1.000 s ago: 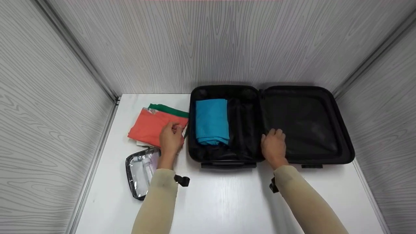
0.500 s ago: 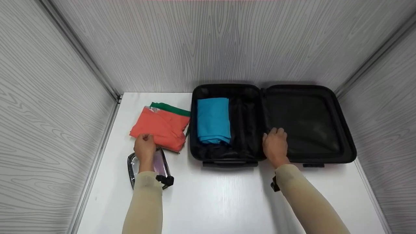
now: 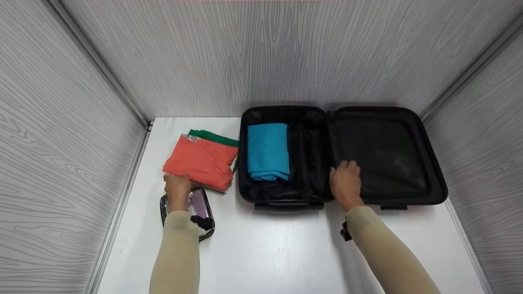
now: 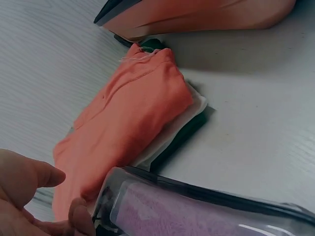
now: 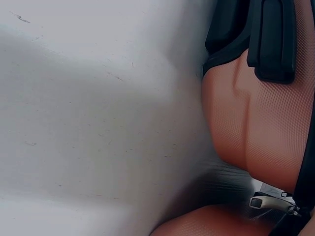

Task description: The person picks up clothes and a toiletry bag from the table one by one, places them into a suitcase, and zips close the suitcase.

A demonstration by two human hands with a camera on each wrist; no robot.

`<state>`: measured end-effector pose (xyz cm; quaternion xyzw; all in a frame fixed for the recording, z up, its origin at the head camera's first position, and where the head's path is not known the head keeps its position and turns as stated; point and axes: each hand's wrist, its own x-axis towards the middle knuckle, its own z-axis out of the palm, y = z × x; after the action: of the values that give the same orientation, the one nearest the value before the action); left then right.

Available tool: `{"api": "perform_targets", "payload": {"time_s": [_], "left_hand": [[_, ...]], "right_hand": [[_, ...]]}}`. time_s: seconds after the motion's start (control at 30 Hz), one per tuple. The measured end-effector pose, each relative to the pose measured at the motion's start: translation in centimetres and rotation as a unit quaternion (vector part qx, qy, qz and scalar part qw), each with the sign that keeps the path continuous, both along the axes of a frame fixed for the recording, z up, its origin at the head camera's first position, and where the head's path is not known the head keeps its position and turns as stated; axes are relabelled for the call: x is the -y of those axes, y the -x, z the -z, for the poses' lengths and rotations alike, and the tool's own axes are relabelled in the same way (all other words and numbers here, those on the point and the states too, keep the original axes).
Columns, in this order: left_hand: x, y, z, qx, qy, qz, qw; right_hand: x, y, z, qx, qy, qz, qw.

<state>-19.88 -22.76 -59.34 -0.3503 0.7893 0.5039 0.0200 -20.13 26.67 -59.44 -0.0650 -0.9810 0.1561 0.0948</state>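
My left hand (image 3: 177, 190) is at the near left corner of a folded orange garment (image 3: 200, 159), over one end of a clear pouch (image 3: 200, 204) with black trim. In the left wrist view, thumb and fingers stand apart with orange cloth behind the gap. White and green cloth (image 4: 179, 140) shows beneath the garment. My right hand (image 3: 346, 181) grips the near end of the middle rim of an open suitcase (image 3: 380, 155), black inside and orange-brown outside. A folded blue garment (image 3: 267, 151) lies in the suitcase's left half.
The suitcase stands against the grey wood-grain back wall (image 3: 278, 53). Its handle (image 3: 289, 206) faces the near side. Side walls bound the white table (image 3: 269, 253) left and right. A purple item (image 4: 167, 211) shows inside the pouch.
My left hand has moved left and nearer, off the middle of the orange garment to its near left corner. The garment is more creased and the pouch has turned. My right hand stays put.
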Motion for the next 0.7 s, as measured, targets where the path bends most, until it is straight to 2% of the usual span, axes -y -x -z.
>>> {"api": "perform_targets", "payload": {"time_s": [0.07, 0.17, 0.27, 0.33, 0.47, 0.5, 0.57, 0.7], "left_hand": [[0.0, 0.3, 0.1, 0.007, -0.005, -0.002, 1.0], [-0.1, 0.8, 0.2, 0.008, -0.037, -0.015, 0.9992], [-0.4, 1.0, 0.0, -0.014, -0.08, -0.039, 0.996], [-0.6, 1.1, -0.2, -0.041, -0.117, -0.066, 0.9901], [-1.1, 1.4, -0.6, -0.1, -0.197, -0.114, 0.9685], [-1.2, 1.5, -0.7, -0.107, -0.204, -0.118, 0.9658], [-1.5, 1.6, -0.8, -0.117, -0.209, -0.114, 0.9641], [-2.4, 1.8, -0.6, -0.126, -0.175, -0.068, 0.9741]], "right_hand": [[-0.1, 0.0, 0.0, 0.0, 0.001, -0.002, 1.0], [-0.1, 0.0, 0.0, 0.001, 0.001, -0.003, 1.0], [-0.1, -0.1, 0.0, 0.002, 0.001, 0.0, 1.0], [0.0, -0.1, 0.0, 0.002, 0.0, 0.002, 1.0], [0.1, -0.2, -0.1, 0.002, 0.001, 0.004, 1.0], [0.1, -0.3, -0.1, 0.001, 0.001, 0.004, 1.0], [0.1, -0.3, -0.2, -0.002, 0.002, 0.003, 1.0], [0.1, -0.4, -0.2, -0.005, 0.001, 0.003, 1.0]]}}
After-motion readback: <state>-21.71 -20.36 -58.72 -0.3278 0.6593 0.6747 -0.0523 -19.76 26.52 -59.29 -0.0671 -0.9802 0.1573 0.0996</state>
